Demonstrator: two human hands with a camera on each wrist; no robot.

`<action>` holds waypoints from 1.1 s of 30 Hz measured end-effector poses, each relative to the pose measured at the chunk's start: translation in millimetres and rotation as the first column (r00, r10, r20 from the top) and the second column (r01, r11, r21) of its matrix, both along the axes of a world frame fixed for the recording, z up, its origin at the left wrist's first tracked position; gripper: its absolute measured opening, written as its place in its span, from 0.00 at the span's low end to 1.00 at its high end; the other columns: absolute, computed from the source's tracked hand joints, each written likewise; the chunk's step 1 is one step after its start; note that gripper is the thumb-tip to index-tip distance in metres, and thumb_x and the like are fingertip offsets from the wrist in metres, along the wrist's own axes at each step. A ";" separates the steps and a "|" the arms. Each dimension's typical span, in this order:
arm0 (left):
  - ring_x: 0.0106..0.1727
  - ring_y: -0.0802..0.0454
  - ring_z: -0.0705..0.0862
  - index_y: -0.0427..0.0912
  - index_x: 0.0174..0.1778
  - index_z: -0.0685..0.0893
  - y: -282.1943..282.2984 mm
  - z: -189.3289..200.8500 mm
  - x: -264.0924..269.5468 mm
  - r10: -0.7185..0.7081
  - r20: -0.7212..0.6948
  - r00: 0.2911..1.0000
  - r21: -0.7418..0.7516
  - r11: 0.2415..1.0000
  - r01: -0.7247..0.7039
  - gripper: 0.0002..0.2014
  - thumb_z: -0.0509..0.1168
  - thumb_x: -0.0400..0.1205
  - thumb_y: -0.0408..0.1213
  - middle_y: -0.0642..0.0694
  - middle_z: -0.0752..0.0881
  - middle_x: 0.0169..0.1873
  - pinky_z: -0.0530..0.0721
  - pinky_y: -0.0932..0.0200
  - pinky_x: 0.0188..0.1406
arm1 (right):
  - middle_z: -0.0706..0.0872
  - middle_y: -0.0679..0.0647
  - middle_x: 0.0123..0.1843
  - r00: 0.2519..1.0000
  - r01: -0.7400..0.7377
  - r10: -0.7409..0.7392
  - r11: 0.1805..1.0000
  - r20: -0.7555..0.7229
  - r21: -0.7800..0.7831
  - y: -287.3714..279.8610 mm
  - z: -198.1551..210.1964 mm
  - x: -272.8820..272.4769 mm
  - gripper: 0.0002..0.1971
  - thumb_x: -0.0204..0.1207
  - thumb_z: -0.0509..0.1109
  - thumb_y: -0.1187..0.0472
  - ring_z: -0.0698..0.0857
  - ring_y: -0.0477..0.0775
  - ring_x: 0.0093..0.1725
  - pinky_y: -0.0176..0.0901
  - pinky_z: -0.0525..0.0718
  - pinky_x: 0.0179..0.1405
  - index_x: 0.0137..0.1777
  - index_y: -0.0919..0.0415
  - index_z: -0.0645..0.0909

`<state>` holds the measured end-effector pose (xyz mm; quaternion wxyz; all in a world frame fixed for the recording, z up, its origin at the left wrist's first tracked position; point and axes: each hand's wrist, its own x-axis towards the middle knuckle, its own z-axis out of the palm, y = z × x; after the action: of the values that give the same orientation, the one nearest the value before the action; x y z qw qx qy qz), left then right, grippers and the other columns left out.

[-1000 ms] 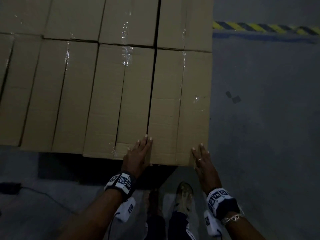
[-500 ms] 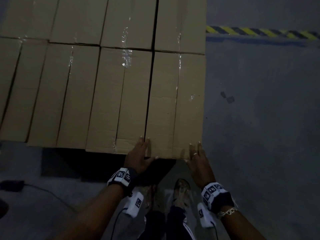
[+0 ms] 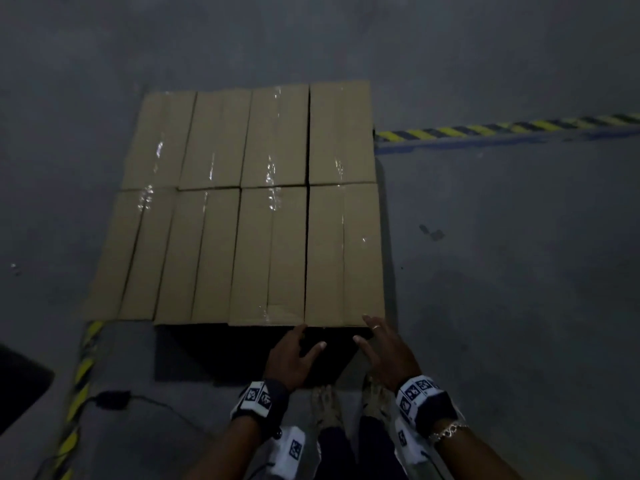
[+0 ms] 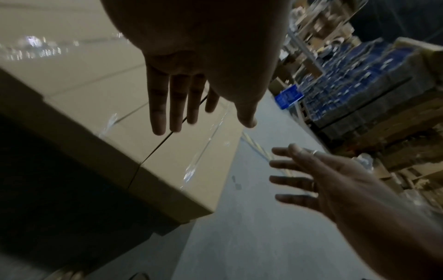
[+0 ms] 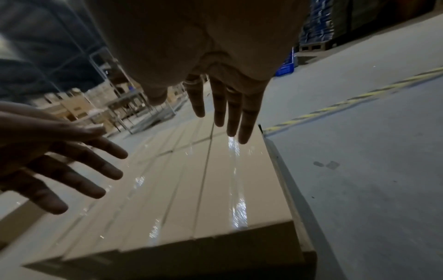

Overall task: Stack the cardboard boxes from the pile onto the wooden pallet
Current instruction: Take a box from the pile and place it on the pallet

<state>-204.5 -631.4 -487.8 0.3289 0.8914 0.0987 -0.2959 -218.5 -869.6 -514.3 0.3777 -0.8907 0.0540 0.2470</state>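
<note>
Tan taped cardboard boxes (image 3: 249,216) lie flat in two rows, forming one level layer; the pallet beneath is hidden. My left hand (image 3: 294,355) hovers just short of the near edge of the near right box (image 3: 343,258), fingers spread and holding nothing. My right hand (image 3: 384,348), wearing a ring, floats by that box's front right corner, also spread and empty. In the left wrist view, the left hand (image 4: 177,106) hangs above the box top (image 4: 172,157) with the right hand (image 4: 311,178) beside it. In the right wrist view, the right hand's fingers (image 5: 230,113) point along the box (image 5: 223,189).
Yellow-black floor tape (image 3: 502,128) runs right of the stack, and another strip (image 3: 83,368) at the left. A black adapter with cable (image 3: 110,398) lies on the grey floor. My feet (image 3: 325,407) stand close to the stack. Racks of goods (image 4: 359,81) stand beyond.
Both hands came off the near right box's top and drew back toward me. The head view pulled away, so the whole layer of boxes now shows.
</note>
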 end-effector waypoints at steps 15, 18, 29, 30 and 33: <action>0.42 0.57 0.91 0.61 0.40 0.88 -55.6 153.9 9.1 -0.296 0.203 0.934 -0.215 0.917 0.337 0.06 0.74 0.79 0.56 0.58 0.92 0.41 0.91 0.45 0.44 | 0.91 0.52 0.47 0.936 0.321 -0.330 0.943 0.119 0.089 -73.0 149.7 -90.7 0.34 0.76 0.61 0.25 0.88 0.50 0.44 0.52 0.87 0.45 0.53 0.56 0.88; 0.41 0.56 0.92 0.64 0.40 0.89 -75.5 161.5 6.2 -0.403 0.235 0.884 -0.274 0.845 0.458 0.10 0.72 0.74 0.64 0.59 0.92 0.41 0.92 0.42 0.42 | 0.92 0.52 0.49 0.880 0.459 -0.461 0.887 0.113 0.052 -87.2 168.0 -128.2 0.21 0.81 0.69 0.39 0.89 0.51 0.46 0.53 0.88 0.49 0.54 0.57 0.90; 0.42 0.61 0.90 0.51 0.48 0.91 -175.5 193.0 -72.0 -0.802 0.397 0.447 -0.365 0.309 0.878 0.25 0.68 0.76 0.70 0.57 0.91 0.44 0.90 0.56 0.40 | 0.92 0.53 0.53 0.322 0.933 -0.920 0.348 0.225 0.090 -55.7 227.5 -299.7 0.13 0.82 0.73 0.50 0.89 0.53 0.53 0.53 0.88 0.55 0.56 0.58 0.90; 0.41 0.62 0.90 0.51 0.48 0.91 -184.0 195.3 -84.7 -0.819 0.411 0.400 -0.365 0.254 0.896 0.26 0.67 0.74 0.71 0.57 0.91 0.44 0.90 0.55 0.40 | 0.92 0.53 0.53 0.267 0.951 -0.935 0.295 0.232 0.093 -50.1 231.3 -317.3 0.13 0.82 0.73 0.50 0.89 0.53 0.53 0.53 0.88 0.55 0.56 0.58 0.90; 0.40 0.63 0.90 0.49 0.48 0.92 -209.2 204.4 -130.4 -0.861 0.437 0.259 -0.350 0.103 0.931 0.23 0.70 0.76 0.67 0.56 0.92 0.43 0.91 0.53 0.40 | 0.92 0.48 0.50 0.116 0.981 -0.958 0.152 0.263 0.118 -33.3 241.9 -372.4 0.11 0.81 0.73 0.49 0.89 0.47 0.50 0.52 0.89 0.53 0.54 0.54 0.90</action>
<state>-334.9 -840.5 -283.4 0.3253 0.6433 -0.5714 -0.3921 -590.9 -902.9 -272.4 0.4119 -0.6798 0.5771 -0.1877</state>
